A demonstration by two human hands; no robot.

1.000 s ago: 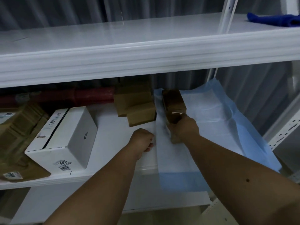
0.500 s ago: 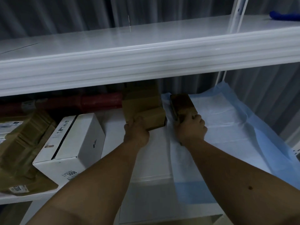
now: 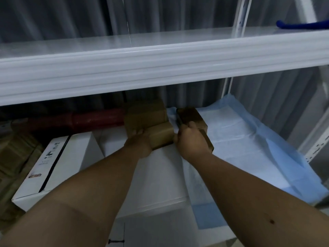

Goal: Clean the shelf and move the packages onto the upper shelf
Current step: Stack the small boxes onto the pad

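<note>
While both forearms reach in from the near edge over the lower shelf point(image 3: 160, 175), the hands meet at its middle, each on its own brown package. Left hand point(image 3: 138, 145) lies with its fingers curled over the left end of a small cardboard box point(image 3: 161, 138), gripping it; right hand point(image 3: 191, 141) is wrapped round a darker package point(image 3: 191, 116) just to the right, thumb on the near side, fingers hidden behind it. That dark package runs front to back, its long axis pointing away from the person, and it sits on the left margin of a pale blue pad point(image 3: 249, 148) spread over the right half of the shelf. The two small packages are nearly touching, and a larger cardboard box point(image 3: 146, 116) stands directly behind the left one. Further left sit a white carton point(image 3: 58, 163) and, at the back, a dark red roll point(image 3: 89, 120). Straight above the hands runs the front lip of the upper shelf point(image 3: 160, 68), so I judge each package must first come toward the person before it can rise past that lip. On the far right of the upper shelf lies a blue cloth point(image 3: 302, 25).
</note>
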